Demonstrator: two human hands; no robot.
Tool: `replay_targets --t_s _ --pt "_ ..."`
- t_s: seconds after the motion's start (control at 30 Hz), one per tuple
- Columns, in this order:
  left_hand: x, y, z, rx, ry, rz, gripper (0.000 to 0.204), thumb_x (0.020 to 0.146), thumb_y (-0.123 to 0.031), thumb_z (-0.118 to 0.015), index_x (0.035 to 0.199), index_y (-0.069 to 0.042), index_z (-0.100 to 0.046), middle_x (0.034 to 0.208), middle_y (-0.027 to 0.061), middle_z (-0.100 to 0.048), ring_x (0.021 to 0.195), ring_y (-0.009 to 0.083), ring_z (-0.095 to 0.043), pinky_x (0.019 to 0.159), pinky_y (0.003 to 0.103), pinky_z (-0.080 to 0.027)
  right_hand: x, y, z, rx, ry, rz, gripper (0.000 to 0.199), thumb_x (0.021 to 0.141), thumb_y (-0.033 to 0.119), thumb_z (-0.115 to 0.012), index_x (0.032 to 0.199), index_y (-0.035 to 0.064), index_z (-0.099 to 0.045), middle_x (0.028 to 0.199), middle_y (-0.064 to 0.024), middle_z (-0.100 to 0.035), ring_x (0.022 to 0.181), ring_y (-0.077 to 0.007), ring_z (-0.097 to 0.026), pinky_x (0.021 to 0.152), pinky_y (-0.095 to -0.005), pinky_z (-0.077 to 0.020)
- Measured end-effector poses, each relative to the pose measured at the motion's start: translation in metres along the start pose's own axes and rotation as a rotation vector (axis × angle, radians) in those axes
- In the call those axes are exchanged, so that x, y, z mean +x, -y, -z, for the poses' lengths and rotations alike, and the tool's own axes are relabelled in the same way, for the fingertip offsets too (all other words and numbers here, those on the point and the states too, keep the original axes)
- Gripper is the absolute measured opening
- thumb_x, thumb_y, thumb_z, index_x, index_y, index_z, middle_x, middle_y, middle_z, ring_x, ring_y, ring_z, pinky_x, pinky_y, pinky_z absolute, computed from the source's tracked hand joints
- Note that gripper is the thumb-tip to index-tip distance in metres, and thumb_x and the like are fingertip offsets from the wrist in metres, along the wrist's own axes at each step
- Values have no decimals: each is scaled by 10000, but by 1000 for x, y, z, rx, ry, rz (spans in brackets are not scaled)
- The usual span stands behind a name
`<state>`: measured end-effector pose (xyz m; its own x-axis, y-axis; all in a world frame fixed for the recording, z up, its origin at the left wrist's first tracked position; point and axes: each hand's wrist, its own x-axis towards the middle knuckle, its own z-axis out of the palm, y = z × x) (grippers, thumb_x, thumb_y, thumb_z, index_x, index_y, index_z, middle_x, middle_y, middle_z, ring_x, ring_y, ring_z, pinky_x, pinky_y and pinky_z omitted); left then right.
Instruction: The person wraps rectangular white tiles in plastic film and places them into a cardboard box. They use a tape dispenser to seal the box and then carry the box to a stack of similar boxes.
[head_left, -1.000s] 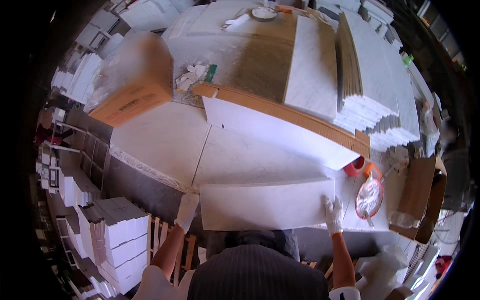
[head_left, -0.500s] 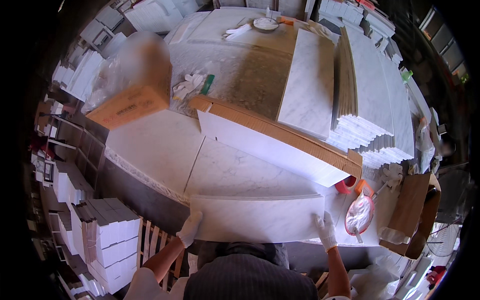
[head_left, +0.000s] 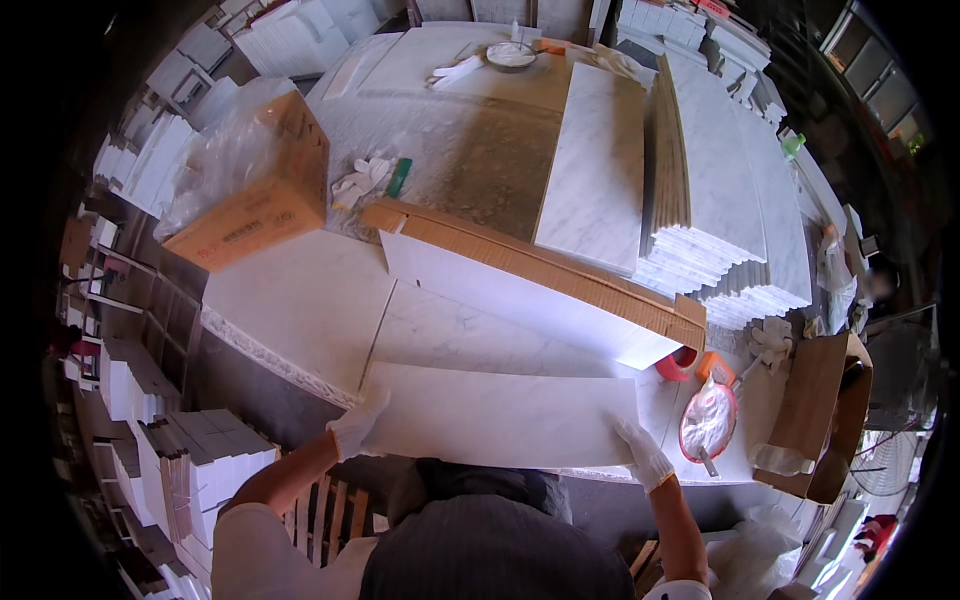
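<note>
Well, the white slab (head_left: 500, 415) is right in front of the person, at the near edge of the table (head_left: 290, 295). I cannot tell if it touches the table or is just above it. The left hand (head_left: 360, 422) holds one short end, and the right hand (head_left: 645, 457) holds the other. Both have white gloves on.

The slab looks like stone, so I think it is heavy and very stiff. It should not bend at all. It is long and thin, so a hard bump could crack it or chip a corner. The flat face looks smooth and may slip, but the gloves should help with grip. The two short ends seem good places to hold, because the weight is shared. Holding just one end could make it tip. The bowl of white paste (head_left: 708, 420) is near the right hand, so mind it.
</note>
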<state>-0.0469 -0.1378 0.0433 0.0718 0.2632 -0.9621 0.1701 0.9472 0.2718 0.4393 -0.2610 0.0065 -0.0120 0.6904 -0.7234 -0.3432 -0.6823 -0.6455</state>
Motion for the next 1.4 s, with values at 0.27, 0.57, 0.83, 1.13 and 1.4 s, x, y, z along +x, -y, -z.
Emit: replay_targets --t_s 0.27,0.57,0.83,1.13,1.4 --pt "-36 -104 -11 294 -44 234 899 798 -751 -584 1442 -158 -382 1432 102 -464 1247 349 -512 912 535 -517 -21 26 -13 314 -179 -466 388 967 316 -599 1238 47 -528 1137 -132 -624 1017 -268 -644 854 -451 -571" --pt "3 -180 -10 380 -12 565 858 810 -683 -638 1443 -161 -385 1412 144 -482 1210 366 -540 920 561 -515 6 66 -3 331 -174 -728 461 965 354 -580 1285 37 -483 1207 -167 -584 1085 -291 -615 899 -492 -538" --pt "0 -199 -4 202 130 340 601 927 -488 -605 1396 -153 -438 1382 132 -487 1194 306 -552 867 516 -562 23 69 25 387 -106 -620 444 955 306 -565 1271 1 -498 1175 -187 -595 1081 -377 -599 880 -624 -496" --pt "14 -148 7 451 -47 -373 565 1006 -482 -419 1380 -63 -476 1329 97 -533 1175 264 -554 826 447 -571 10 83 22 343 67 -452 680 924 579 -491 1363 64 -429 1265 -148 -549 1112 -361 -571 857 -582 -504" --pt "-17 -142 -19 739 -390 -650 610 1011 -495 -393 1222 36 -606 1185 163 -663 1138 254 -591 981 383 -429 -21 43 16 -198 -24 -74 825 943 706 -304 1376 14 -418 1184 -183 -577 975 -356 -650 818 -508 -535"
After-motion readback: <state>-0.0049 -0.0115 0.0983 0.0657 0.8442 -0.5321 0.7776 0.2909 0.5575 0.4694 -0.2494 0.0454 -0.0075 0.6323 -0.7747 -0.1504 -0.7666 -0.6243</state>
